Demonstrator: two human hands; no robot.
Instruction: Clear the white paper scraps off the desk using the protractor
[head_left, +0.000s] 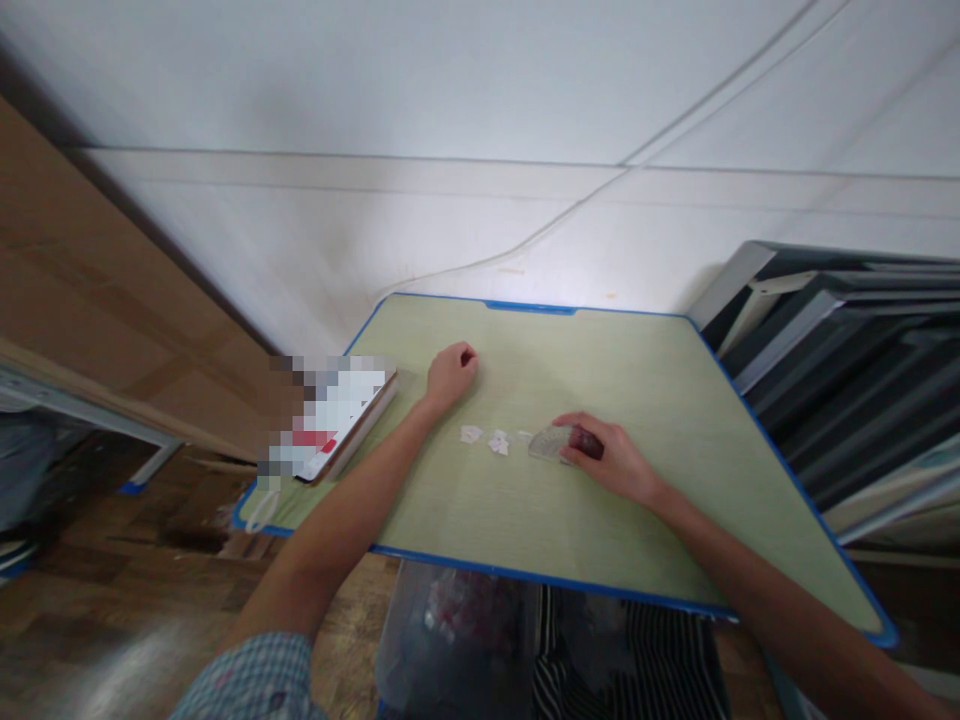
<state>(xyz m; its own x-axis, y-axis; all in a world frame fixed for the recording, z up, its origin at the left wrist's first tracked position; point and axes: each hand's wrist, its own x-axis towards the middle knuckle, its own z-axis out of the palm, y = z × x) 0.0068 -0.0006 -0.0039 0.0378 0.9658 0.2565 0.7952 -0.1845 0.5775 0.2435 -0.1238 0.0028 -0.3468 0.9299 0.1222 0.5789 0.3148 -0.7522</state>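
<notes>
My right hand [611, 458] grips a clear, half-round protractor [551, 443] between thumb and fingers, low over the table. Faint markings show on its plastic, and part of it is hidden by the hand. Just left of the protractor lie small scraps of white paper [499, 442], with another paper scrap pile [471, 433] beside them. My left hand [452, 373] rests on the table beyond the scraps, curled into a loose fist, and nothing shows in it.
The pale green table [637, 360] has a blue rim and stands against a white wall. At its left edge lies a box-like item [360, 430], partly blurred out. A large cardboard sheet [112, 290] leans at left, dark framed panels [847, 330] at right.
</notes>
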